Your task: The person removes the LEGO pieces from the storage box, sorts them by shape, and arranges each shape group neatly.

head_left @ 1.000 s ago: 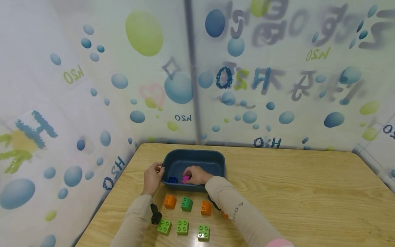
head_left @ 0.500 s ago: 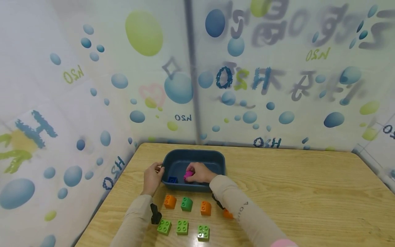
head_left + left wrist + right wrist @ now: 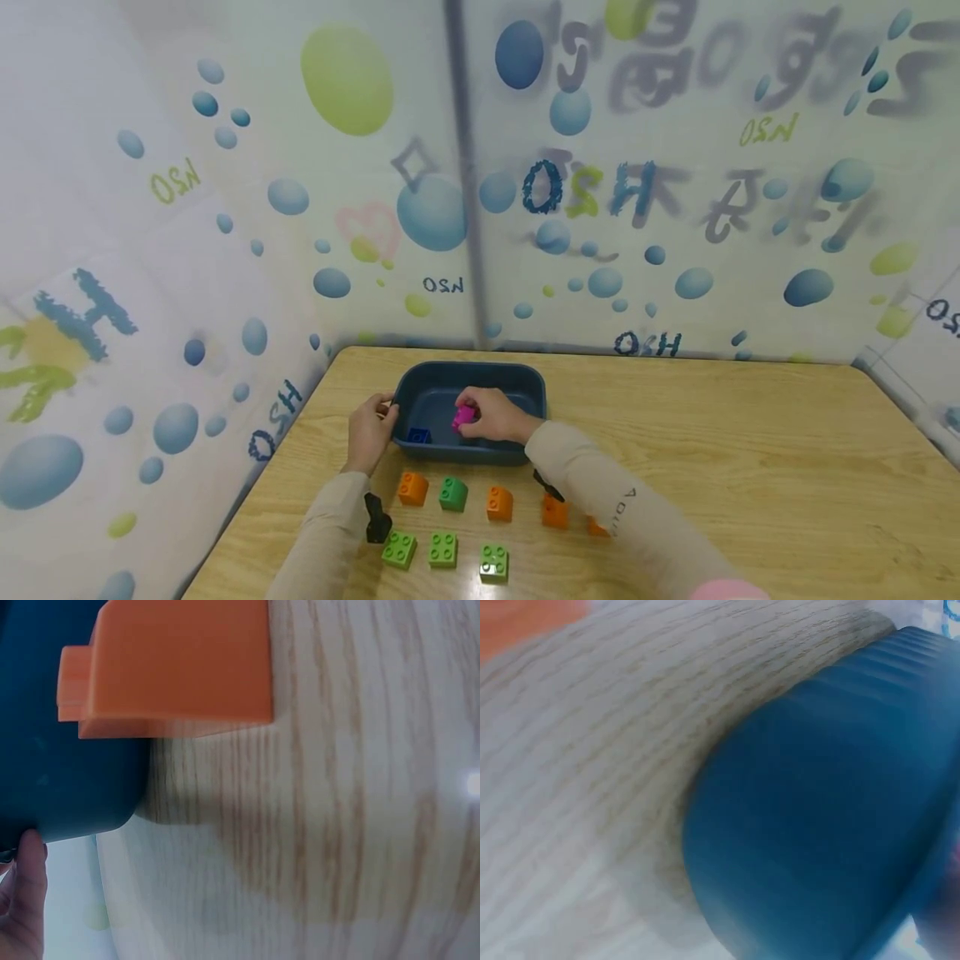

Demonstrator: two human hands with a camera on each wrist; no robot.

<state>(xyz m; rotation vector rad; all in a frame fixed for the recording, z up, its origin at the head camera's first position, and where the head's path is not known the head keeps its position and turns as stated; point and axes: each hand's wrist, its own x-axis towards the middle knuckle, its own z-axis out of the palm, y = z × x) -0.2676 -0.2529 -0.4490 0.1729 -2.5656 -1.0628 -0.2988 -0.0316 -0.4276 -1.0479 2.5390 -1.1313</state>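
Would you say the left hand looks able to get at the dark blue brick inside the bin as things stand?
Probably yes: the left hand holds the bin rim right beside the dark blue brick, nothing covers it, and the right hand holds a pink brick further right.

A wooden table [image 3: 712, 450] carries a blue tub [image 3: 517, 383], orange bricks [image 3: 499, 504] and green bricks [image 3: 443, 551].

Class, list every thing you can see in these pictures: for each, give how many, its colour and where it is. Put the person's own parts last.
Bin: one, dark blue, far side of the table.
Pink brick: one, held over the bin.
Blue brick: one, inside the bin.
Orange bricks: four, in the row nearest the bin.
Dark green brick: one, in that row.
Light green bricks: three, front row.
Table: one, light wood.
Left hand: grips the bin's left rim.
Right hand: fingers pinch the pink brick.
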